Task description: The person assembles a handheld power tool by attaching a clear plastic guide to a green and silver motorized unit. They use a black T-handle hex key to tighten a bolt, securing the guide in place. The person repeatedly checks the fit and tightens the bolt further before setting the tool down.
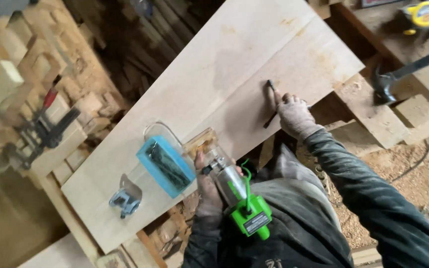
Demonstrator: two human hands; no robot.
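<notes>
The left hand has its fingers wrapped tight around a green and silver router at the near edge of a pale board. The right hand grips a dark clamp on that edge. A hammer lies well apart.
</notes>
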